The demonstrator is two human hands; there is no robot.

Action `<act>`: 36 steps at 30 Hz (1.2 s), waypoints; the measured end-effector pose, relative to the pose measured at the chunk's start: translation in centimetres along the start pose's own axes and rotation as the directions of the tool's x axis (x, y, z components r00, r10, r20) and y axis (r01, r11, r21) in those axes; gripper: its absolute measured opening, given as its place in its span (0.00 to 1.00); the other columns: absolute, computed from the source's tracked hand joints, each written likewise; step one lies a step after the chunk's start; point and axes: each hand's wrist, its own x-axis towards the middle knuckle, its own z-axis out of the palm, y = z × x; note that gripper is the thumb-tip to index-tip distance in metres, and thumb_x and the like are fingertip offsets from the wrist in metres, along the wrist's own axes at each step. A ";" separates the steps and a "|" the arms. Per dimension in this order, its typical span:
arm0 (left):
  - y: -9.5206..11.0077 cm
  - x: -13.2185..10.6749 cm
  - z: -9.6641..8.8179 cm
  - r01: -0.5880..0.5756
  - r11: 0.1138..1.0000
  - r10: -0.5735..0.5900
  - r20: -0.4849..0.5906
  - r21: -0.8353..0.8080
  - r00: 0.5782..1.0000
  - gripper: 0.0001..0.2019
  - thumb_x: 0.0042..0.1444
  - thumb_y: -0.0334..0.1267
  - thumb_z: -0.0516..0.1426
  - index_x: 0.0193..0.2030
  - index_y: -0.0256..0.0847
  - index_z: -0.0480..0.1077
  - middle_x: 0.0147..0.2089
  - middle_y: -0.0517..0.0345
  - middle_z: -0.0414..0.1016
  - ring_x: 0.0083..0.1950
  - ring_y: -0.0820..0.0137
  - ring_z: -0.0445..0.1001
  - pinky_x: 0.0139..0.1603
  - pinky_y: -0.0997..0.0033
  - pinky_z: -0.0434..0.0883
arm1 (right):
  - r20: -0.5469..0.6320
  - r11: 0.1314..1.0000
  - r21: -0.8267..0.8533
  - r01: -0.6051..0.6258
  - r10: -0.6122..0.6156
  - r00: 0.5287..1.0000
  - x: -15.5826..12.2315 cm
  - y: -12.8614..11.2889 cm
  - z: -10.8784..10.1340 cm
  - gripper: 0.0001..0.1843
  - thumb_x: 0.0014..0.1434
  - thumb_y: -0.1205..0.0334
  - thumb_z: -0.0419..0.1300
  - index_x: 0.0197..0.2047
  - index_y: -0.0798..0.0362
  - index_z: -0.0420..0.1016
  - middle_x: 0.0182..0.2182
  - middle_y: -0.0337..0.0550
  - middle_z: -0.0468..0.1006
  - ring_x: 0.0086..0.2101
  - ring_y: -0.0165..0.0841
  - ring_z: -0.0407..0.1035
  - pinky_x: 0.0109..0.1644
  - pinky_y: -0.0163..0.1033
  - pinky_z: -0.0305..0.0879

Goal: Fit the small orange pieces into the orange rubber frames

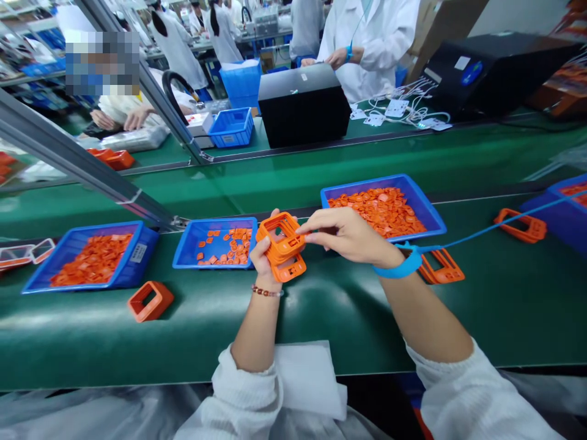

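Clasping orange frames [290, 246], left fingers [262, 250] curl; right fingers [323, 220], nearly together, touch one

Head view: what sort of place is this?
Probably a factory assembly line: a long green work surface, blue bins filled with small orange parts, and people in white coats working across the way.

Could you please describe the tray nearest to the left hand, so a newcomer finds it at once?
Above the green table, find the left hand. Just left of it stands a blue tray. Its bottom shows between scattered orange pieces, whereas heaps mostly hide the bottoms of the left tray and right tray beside it.
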 end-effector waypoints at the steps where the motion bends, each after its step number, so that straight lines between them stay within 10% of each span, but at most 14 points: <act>1: 0.0 0.0 0.0 0.003 1.000 -0.003 0.012 -0.008 1.000 0.41 0.43 0.52 0.61 0.66 0.46 0.60 0.59 0.44 0.71 0.58 0.49 0.72 0.49 0.53 0.75 | 0.024 0.999 -0.014 0.051 -0.051 0.998 0.0 0.0 0.4 0.09 0.64 0.65 0.61 0.45 0.53 0.81 0.33 0.41 0.78 0.30 0.28 0.70 0.35 0.34 0.65; 21: 0.0 -0.4 0.3 0.026 0.992 -0.021 0.046 -0.120 0.999 0.39 0.43 0.53 0.60 0.65 0.47 0.62 0.53 0.45 0.72 0.56 0.50 0.73 0.52 0.51 0.74 | -0.013 0.968 -0.162 0.192 -0.197 0.980 -0.2 0.2 1.6 0.07 0.64 0.65 0.61 0.41 0.51 0.82 0.40 0.43 0.76 0.38 0.31 0.71 0.43 0.40 0.69; 36: -0.1 -0.8 0.2 0.059 0.984 -0.060 -0.004 -0.166 0.998 0.42 0.48 0.59 0.57 0.69 0.49 0.54 0.45 0.51 0.72 0.33 0.68 0.68 0.23 0.73 0.61 | -0.068 0.851 -0.355 0.388 -0.437 0.897 0.1 0.9 3.5 0.08 0.65 0.60 0.60 0.37 0.53 0.80 0.40 0.45 0.82 0.41 0.34 0.77 0.46 0.39 0.74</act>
